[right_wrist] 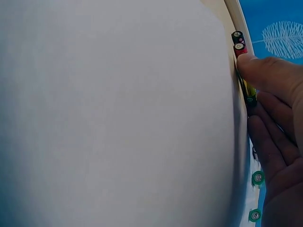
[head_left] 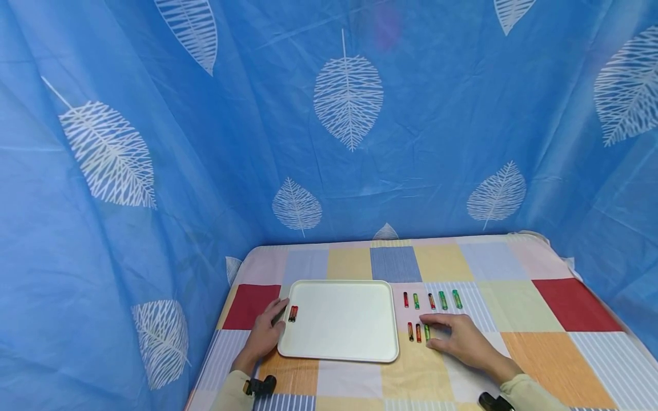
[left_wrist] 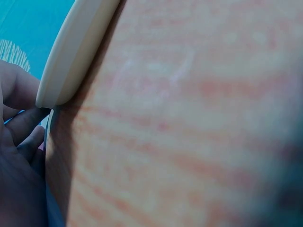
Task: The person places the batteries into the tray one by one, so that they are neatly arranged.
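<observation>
My left hand (head_left: 264,331) lies at the left edge of a white tray (head_left: 339,351), its thumb and fingertips touching the rim. Two red-and-black batteries (head_left: 293,314) lie side by side on the tray's left part. Right of the tray, my right hand (head_left: 462,339) pinches a green battery (head_left: 427,333) between thumb and fingers; the right wrist view shows the same green battery (right_wrist: 247,87) partly covered by the thumb. Just left of it on the cloth are a red-and-black battery (head_left: 418,333) and another red battery (head_left: 410,331).
Behind my right hand stretches a row of several batteries, among them a red one (head_left: 405,299), a small green one (head_left: 416,301) and a larger green one (head_left: 457,299). A patchwork cloth (head_left: 360,379) covers the table. Blue leaf-print curtains (head_left: 411,188) hang around it.
</observation>
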The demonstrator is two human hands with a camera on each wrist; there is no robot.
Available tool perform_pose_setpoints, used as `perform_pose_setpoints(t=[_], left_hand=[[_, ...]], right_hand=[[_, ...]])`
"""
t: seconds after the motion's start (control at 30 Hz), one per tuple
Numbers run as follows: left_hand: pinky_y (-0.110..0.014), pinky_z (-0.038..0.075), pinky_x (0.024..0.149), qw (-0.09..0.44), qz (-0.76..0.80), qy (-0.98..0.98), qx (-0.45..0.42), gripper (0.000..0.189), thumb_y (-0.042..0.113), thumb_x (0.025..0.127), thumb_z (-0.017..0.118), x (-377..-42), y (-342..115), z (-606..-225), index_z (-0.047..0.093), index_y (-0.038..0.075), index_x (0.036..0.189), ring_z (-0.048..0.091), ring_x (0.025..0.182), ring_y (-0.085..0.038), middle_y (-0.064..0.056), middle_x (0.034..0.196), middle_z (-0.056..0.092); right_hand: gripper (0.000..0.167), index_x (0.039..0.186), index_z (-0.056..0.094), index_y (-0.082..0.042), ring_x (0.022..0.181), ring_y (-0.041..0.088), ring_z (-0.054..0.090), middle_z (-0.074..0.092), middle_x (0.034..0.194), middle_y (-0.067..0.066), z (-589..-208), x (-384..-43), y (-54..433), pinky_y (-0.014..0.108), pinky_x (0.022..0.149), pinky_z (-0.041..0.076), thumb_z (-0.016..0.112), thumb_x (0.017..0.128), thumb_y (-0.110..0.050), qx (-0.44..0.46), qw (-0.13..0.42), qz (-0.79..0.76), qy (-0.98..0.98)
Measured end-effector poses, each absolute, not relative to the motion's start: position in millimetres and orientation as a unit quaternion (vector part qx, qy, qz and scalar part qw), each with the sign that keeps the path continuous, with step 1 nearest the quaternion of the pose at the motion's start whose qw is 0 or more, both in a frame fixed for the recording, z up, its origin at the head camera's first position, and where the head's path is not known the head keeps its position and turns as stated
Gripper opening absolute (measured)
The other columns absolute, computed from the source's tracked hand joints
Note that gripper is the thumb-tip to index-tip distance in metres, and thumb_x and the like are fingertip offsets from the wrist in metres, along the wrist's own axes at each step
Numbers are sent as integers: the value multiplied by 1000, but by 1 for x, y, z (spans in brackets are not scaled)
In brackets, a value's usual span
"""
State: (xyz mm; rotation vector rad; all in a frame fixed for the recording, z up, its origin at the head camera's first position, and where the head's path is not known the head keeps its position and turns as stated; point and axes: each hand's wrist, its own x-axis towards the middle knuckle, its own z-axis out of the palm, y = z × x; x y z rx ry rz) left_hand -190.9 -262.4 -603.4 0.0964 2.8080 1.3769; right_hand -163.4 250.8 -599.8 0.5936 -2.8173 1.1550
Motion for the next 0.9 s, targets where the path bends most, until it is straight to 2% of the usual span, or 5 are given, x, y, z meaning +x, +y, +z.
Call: perform_pose_setpoints(t=[0.1,0.27,0.73,0.9], left_hand=[[-73,27,129,6,441,897,27,62,-1,101,61,-191,-260,-603,55,12,162,31,162,-53,-25,174,37],[-73,27,129,4,441,897,21,62,-1,101,61,-192,-256,-602,55,11,162,31,162,-53,-25,174,37],[-73,27,129,0,433,901,13,62,0,101,62,-189,-252,-603,56,12,162,32,162,-54,-25,174,38],[-73,28,128,-3,432,902,14,62,0,101,62,-189,-251,-602,56,12,161,32,161,-54,-26,173,38]], right_hand=[[51,132,80,-15,118,15,77,81,129,1,-599,-166,253,34,100,64,95,85,-30,190,16,375,-907],[50,131,80,-15,116,14,78,81,128,0,-599,-172,258,32,99,63,95,85,-30,184,7,394,-900],[50,130,81,-15,115,4,75,81,128,-3,-596,-177,264,29,101,62,95,84,-30,179,3,396,-901],[48,129,81,-15,116,6,75,81,128,0,-592,-178,264,28,101,62,94,85,-29,189,11,397,-898]])
